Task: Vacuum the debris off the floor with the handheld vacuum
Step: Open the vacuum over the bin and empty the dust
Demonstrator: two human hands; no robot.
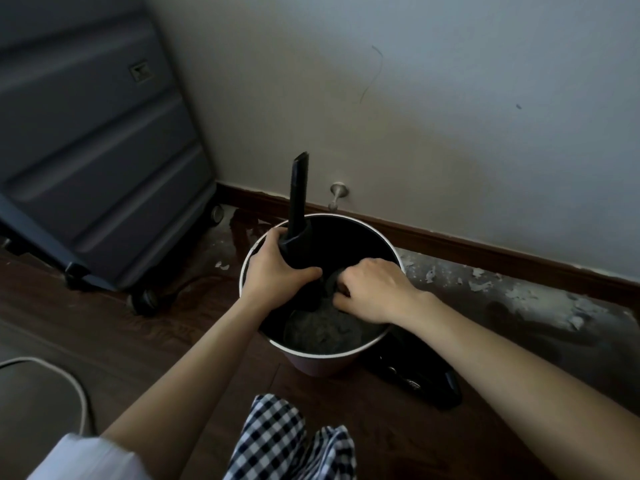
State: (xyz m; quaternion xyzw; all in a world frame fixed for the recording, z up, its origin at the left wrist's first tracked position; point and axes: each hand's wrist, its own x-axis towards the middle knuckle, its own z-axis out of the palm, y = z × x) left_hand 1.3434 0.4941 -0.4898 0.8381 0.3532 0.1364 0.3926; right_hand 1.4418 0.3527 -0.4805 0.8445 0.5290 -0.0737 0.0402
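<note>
My left hand (277, 268) grips a black vacuum part with a long crevice nozzle (298, 199) that points up over a round bin (396, 252). My right hand (374, 289) reaches into the open end of that part, its fingers curled on a dark clump there. Grey dust (322, 330) lies heaped in the bin's bottom. Pale flakes of debris (519, 292) are scattered on the dark wooden floor along the skirting board to the right. Another black vacuum piece (426, 379) lies on the floor behind the bin at the right.
A blue-grey wheeled suitcase (97, 140) stands at the left against the wall. A door stopper (337, 194) sticks out above the skirting board. A pale cable (69, 379) curves across the floor at lower left. Checked cloth (277, 441) covers my legs at the bottom.
</note>
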